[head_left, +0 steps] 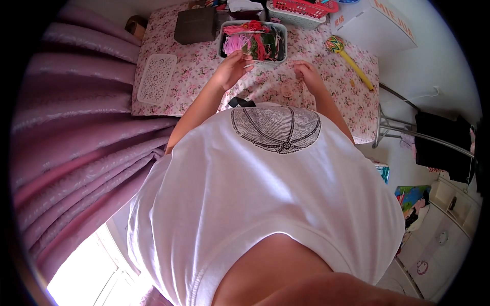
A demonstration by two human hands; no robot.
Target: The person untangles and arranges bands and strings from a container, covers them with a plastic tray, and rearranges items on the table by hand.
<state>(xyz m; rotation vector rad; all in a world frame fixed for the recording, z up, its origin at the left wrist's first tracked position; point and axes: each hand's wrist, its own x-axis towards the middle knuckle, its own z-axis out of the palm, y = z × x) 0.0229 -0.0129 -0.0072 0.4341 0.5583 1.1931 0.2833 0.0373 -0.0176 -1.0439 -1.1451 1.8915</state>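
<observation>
The thread box [278, 63], a pale plastic tub, sits on the flower-patterned tabletop [194, 69], holding bundled threads [260, 46] in pink, red and dark green. The left hand [234, 70] is at the box's near-left edge, fingers loosely bent and close to the threads; whether it grips a strand I cannot tell. The right hand [307, 75] is near the box's near-right corner, its fingers curled narrow; what it may hold is too small to tell. Left of the box lie a dark box [195, 25] and, nearer the person, a white openwork panel [157, 79]. Right of it is a yellow stick [357, 70] with a multicoloured head; beyond the box's far-right corner, a red basket [301, 6].
</observation>
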